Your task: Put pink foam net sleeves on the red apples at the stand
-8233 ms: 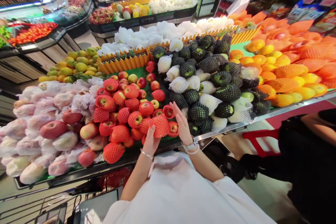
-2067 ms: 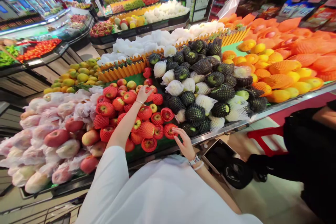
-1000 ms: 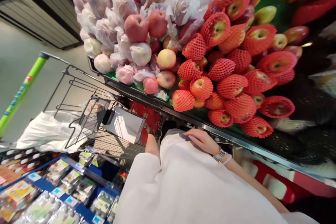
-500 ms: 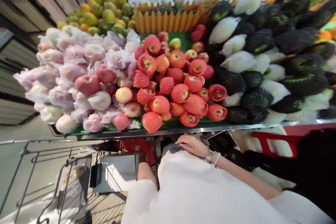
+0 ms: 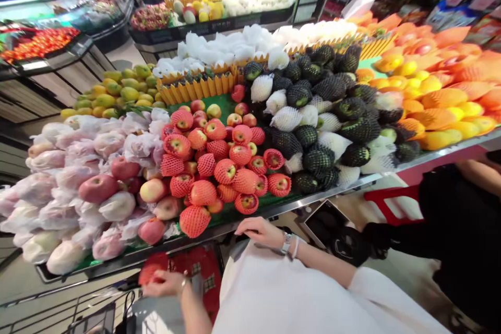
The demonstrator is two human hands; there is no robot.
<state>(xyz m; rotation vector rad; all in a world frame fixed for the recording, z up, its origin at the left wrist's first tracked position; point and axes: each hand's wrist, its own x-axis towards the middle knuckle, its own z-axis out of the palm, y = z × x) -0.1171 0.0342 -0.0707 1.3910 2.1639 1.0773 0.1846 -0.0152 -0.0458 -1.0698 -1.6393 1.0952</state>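
My left hand (image 5: 166, 283) is closed around a red apple in a foam net (image 5: 153, 267), low beside the display's front edge and above the shopping cart (image 5: 94, 300). Its fingers are partly blurred. At my waist, my right hand (image 5: 261, 233) hangs relaxed with loosely bent fingers and nothing visible in it, close to the metal edge of the stand. Just beyond that edge lies a pile of apples in red foam nets (image 5: 225, 169). To its left are pink apples wrapped in thin white paper (image 5: 80, 188).
Fruit in black and white nets (image 5: 313, 135) fills the display's middle right, with yellow fruit (image 5: 442, 115) farther right. A low yellow fence (image 5: 198, 86) stands behind the apples. A person in black (image 5: 450, 240) is at the right, beside a red plastic item (image 5: 391, 203).
My left hand has come into view at the lower left with the netted apple. The camera view has tilted up and turned right. My right hand stays at my waist.
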